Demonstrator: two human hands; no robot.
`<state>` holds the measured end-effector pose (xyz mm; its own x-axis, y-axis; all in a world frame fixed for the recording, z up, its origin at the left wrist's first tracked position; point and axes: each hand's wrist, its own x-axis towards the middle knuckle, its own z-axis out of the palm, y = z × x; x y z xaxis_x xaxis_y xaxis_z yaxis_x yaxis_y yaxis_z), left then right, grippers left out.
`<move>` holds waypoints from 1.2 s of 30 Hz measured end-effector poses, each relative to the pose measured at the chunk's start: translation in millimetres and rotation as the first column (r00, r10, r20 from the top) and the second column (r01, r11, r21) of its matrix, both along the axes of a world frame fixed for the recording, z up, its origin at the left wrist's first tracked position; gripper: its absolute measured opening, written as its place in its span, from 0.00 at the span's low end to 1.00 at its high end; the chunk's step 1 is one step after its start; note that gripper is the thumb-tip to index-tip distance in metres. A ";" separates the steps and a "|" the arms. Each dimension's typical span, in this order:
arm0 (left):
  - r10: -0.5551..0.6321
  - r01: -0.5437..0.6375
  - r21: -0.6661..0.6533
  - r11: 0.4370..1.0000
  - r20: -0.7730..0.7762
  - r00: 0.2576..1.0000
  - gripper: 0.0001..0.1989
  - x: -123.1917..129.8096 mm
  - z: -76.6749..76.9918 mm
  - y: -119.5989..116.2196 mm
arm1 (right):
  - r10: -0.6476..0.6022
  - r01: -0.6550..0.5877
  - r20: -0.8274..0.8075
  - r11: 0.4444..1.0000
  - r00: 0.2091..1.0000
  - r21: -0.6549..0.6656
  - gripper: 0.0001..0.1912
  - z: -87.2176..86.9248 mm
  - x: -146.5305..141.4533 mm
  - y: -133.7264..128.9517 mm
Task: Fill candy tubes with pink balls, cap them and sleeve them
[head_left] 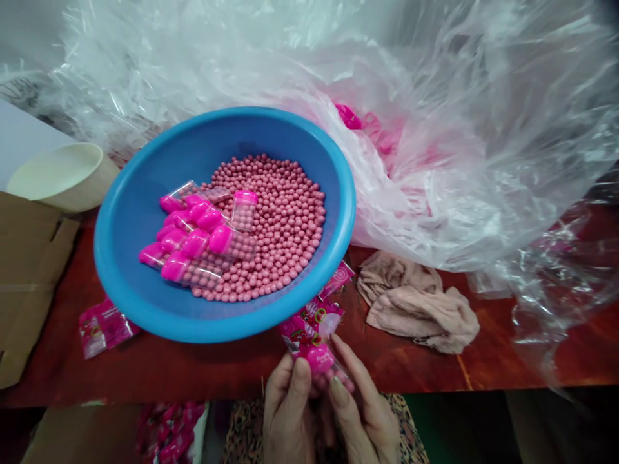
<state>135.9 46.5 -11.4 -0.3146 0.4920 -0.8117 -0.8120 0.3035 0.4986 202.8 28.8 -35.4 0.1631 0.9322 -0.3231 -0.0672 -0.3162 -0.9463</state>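
My left hand (pixel 289 406) and my right hand (pixel 365 403) are at the table's front edge, closed together around a small clear candy bottle (pixel 320 358) with a pink cap and pink balls inside. A printed pink wrapper (pixel 309 322) is at its cap end; whether the bottle sits inside it or against it I cannot tell. The blue basin (pixel 213 327) stands just beyond my hands. Pink candy balls (pixel 285 225) fill its right side, and several filled, pink-capped bottles (pixel 196 241) are piled on the left. Another printed wrapper (pixel 337 280) lies partly under the basin's rim.
A flat pink wrapper (pixel 106 327) lies left of the basin, near a cardboard box (pixel 31 277) and a cream bowl (pixel 72 177). Right are a crumpled beige cloth (pixel 420 306) and a large clear plastic bag (pixel 411 206) holding pink pieces. Below the table edge are several pink packets (pixel 169 432).
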 end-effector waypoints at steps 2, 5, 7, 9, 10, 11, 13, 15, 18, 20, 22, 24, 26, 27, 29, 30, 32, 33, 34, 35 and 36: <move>-0.003 0.003 -0.016 1.000 -0.016 1.000 0.15 1.9 -0.6 1.1 | 0.036 -0.034 0.028 0.998 0.999 -0.045 0.20 -0.6 1.6 -0.2; 0.036 -0.036 -0.058 0.998 -0.012 0.999 0.17 7.7 -3.3 -1.0 | 0.070 -0.059 0.144 0.995 0.987 -0.082 0.22 -1.5 4.5 -3.6; 0.082 -0.084 -0.090 0.992 -0.021 0.996 0.18 12.8 -5.0 -4.6 | 0.039 -0.027 0.238 0.998 0.970 -0.053 0.23 -2.1 6.2 -7.3; 0.094 -0.099 -0.109 0.989 -0.047 0.994 0.19 16.9 -6.2 -8.8 | -0.003 0.013 0.312 0.999 0.950 -0.030 0.22 -2.5 7.3 -10.1; 0.091 -0.097 -0.120 0.988 -0.057 0.994 0.19 18.1 -6.7 -10.6 | -0.019 0.029 0.335 0.999 0.942 -0.026 0.22 -2.6 7.5 -10.4; 0.083 -0.090 -0.132 0.987 -0.062 0.995 0.20 18.4 -7.3 -11.9 | -0.031 0.042 0.345 0.999 0.938 -0.023 0.22 -2.4 7.3 -9.8; 0.055 -0.062 -0.149 0.987 -0.050 0.997 0.19 16.9 -8.1 -12.2 | -0.049 0.054 0.308 0.998 0.950 -0.010 0.21 -1.2 6.1 -5.5; 0.010 -0.010 -0.116 0.993 0.000 1.000 0.16 13.0 -8.6 -9.8 | -0.047 0.051 0.210 0.999 0.977 -0.013 0.20 0.9 4.4 1.2; -0.080 0.076 0.073 0.994 0.056 0.995 0.13 5.8 -10.0 -5.3 | -0.007 0.013 0.048 0.993 0.999 -0.116 0.21 4.1 2.2 9.4; -0.117 0.112 0.142 0.983 0.029 0.993 0.13 1.4 -12.5 -4.4 | 0.000 -0.002 -0.011 0.986 1.000 -0.169 0.21 4.4 1.5 10.9; -0.126 0.126 0.134 0.983 -0.006 0.992 0.12 -2.0 -15.9 -4.9 | -0.015 0.011 -0.026 0.988 1.000 -0.152 0.20 2.6 1.6 9.8; -0.126 0.125 0.111 0.986 0.002 0.992 0.10 -4.3 -18.3 -4.9 | -0.031 0.030 -0.006 0.994 0.999 -0.110 0.17 -0.6 2.5 7.6; -0.139 0.132 0.125 0.983 0.048 0.989 0.09 -5.4 -17.9 -3.5 | -0.029 0.032 0.038 0.997 0.999 -0.075 0.16 -3.3 4.0 5.2; -0.147 0.136 0.134 0.982 0.074 0.986 0.09 -5.7 -16.5 -2.2 | -0.012 0.016 0.063 0.998 0.998 -0.066 0.15 -4.1 4.8 3.9; -0.154 0.137 0.143 0.980 0.117 0.981 0.09 -6.1 -12.5 0.6 | 0.050 -0.041 0.130 0.997 0.990 -0.069 0.16 -3.8 5.7 1.1; -0.149 0.132 0.140 0.981 0.126 0.981 0.09 -6.4 -10.4 1.7 | 0.094 -0.080 0.172 0.993 0.981 -0.088 0.17 -2.9 5.7 -0.4; -0.119 0.106 0.111 0.988 0.120 0.986 0.08 -7.2 -7.0 2.9 | 0.179 -0.150 0.245 0.980 0.953 -0.134 0.23 0.0 5.0 -2.9; -0.108 0.096 0.098 0.990 0.116 0.987 0.08 -7.8 -5.7 3.1 | 0.209 -0.175 0.263 0.974 0.942 -0.145 0.25 1.6 4.5 -3.7; -0.104 0.093 0.097 0.991 0.110 0.988 0.08 -8.4 -4.6 3.1 | 0.229 -0.194 0.273 0.970 0.934 -0.148 0.27 3.2 4.3 -4.1; -0.108 0.097 0.104 0.990 0.102 0.989 0.09 -9.0 -3.6 3.2 | 0.242 -0.208 0.281 0.967 0.929 -0.144 0.27 4.8 4.5 -4.0; -0.120 0.109 0.112 0.988 0.092 0.988 0.10 -9.7 -2.6 3.6 | 0.251 -0.221 0.285 0.966 0.925 -0.136 0.26 6.2 5.2 -3.6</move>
